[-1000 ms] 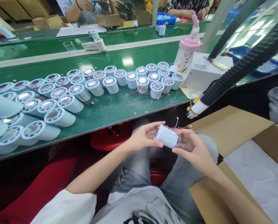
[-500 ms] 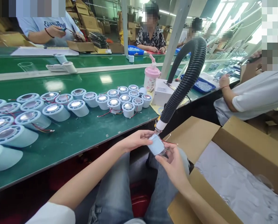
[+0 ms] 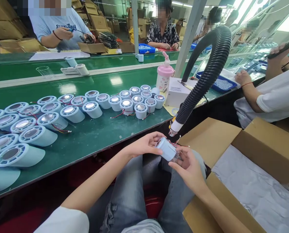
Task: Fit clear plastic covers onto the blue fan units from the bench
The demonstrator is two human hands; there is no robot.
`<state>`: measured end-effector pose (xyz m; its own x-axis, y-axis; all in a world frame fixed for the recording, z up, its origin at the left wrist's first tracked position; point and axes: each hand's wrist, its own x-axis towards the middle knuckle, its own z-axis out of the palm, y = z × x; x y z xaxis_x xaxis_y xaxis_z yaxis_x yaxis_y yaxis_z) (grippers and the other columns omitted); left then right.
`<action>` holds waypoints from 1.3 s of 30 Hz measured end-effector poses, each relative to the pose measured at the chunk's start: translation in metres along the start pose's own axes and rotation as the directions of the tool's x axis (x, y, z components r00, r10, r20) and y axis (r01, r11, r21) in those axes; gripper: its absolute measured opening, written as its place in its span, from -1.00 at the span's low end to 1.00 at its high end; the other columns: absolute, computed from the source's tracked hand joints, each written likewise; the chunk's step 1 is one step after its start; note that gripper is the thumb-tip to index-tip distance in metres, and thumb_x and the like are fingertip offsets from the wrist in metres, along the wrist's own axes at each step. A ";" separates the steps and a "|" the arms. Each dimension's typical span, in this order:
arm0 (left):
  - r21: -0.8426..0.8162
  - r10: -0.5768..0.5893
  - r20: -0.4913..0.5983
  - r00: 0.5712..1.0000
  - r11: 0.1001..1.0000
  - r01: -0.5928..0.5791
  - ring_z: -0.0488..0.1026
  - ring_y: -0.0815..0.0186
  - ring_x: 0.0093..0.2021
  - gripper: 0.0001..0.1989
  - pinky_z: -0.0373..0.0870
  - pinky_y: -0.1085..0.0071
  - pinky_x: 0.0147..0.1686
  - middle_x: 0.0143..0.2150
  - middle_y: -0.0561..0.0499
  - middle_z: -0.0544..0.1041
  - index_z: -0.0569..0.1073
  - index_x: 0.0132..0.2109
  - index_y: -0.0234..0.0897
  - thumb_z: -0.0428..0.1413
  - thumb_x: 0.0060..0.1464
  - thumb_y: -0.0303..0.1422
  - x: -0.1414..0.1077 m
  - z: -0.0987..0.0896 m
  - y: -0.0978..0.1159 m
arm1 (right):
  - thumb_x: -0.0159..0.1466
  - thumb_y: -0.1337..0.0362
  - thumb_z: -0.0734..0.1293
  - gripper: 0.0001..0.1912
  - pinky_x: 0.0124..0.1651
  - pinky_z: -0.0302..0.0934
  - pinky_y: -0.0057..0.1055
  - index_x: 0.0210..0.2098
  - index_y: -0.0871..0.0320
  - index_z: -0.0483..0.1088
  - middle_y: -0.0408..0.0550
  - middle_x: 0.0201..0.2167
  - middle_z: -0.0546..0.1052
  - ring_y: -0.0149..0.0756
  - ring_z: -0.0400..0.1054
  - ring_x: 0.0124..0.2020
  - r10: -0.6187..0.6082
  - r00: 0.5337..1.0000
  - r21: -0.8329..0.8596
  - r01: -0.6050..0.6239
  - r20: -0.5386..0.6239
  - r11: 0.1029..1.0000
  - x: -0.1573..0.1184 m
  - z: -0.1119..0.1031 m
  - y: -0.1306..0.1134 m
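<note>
Between my two hands, above my lap, is a light-blue cylindrical housing (image 3: 167,149) with a clear plastic piece around its lower right end and thin red and dark wires at its upper side. My left hand (image 3: 150,144) grips its upper left end, thumb across the front. My right hand (image 3: 187,165) is closed around the clear end, fingers curled. Just above the housing hangs the white nozzle (image 3: 175,127) of a black corrugated hose (image 3: 202,77), apart from it. On the green bench to the left stand several similar blue housings (image 3: 73,114) with round silver centres and wires.
To the right an open cardboard box (image 3: 263,142) holds a white plastic lining (image 3: 253,184). A pink-lidded bottle (image 3: 165,72) and a white box (image 3: 177,92) stand near the bench edge (image 3: 93,152). Several co-workers sit across and to the right; a blue tray (image 3: 223,84) lies near one.
The housing has moved slightly down, away from the nozzle, and both hands still hold it. The whole view has shifted, so the bench items appear further right.
</note>
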<state>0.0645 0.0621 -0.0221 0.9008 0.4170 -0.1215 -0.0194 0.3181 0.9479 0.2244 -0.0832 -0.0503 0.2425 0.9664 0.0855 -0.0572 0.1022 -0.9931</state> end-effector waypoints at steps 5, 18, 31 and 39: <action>0.081 0.043 -0.026 0.999 0.996 -0.040 0.43 0.24 0.02 -0.29 0.39 0.30 -0.02 0.12 -0.13 0.38 0.24 0.18 -0.14 0.32 -0.12 -0.47 -0.045 0.021 -0.003 | 0.16 0.32 0.44 -0.62 0.08 0.34 -0.24 -0.06 -0.04 0.31 -0.07 0.11 0.38 -0.15 0.27 0.14 0.004 0.972 -0.236 0.053 0.234 0.970 -0.012 -0.012 -0.024; 0.338 0.157 -0.065 0.986 0.933 -0.126 0.37 0.16 0.16 -0.27 0.37 0.32 0.09 0.19 -0.12 0.39 0.34 0.20 -0.14 0.34 -0.16 -0.47 -0.079 0.054 0.008 | 0.21 0.25 0.43 -0.60 0.02 0.36 -0.33 0.00 -0.16 0.30 -0.14 0.05 0.35 -0.22 0.32 0.05 0.201 0.895 -0.188 -0.135 0.399 0.973 -0.023 -0.017 -0.057; 0.430 0.210 -0.020 0.978 0.884 -0.181 0.28 0.18 0.24 -0.22 0.30 0.31 0.17 0.24 -0.09 0.34 0.32 0.21 -0.08 0.36 -0.19 -0.49 -0.084 0.055 0.008 | 0.27 0.06 0.36 -0.69 -0.24 0.34 -0.50 -0.05 -0.03 0.28 -0.16 -0.20 0.44 -0.41 0.37 -0.27 0.367 0.823 0.023 -0.417 0.433 0.908 -0.022 -0.011 -0.060; 0.471 0.253 -0.009 0.968 0.854 -0.219 0.29 0.14 0.24 -0.23 0.29 0.27 0.18 0.23 -0.13 0.36 0.31 0.23 -0.12 0.35 -0.16 -0.43 -0.085 0.055 0.007 | 0.28 -0.06 0.29 -0.61 -0.33 0.39 -0.46 -0.11 0.10 0.22 -0.15 -0.38 0.51 -0.39 0.44 -0.44 0.502 0.751 0.103 -0.593 0.428 0.799 -0.021 -0.005 -0.055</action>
<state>0.0114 -0.0182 0.0109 0.8627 0.4914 0.1193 -0.0091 -0.2207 0.9753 0.2270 -0.1106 0.0017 -0.2609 0.8784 -0.4004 -0.2887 -0.4668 -0.8359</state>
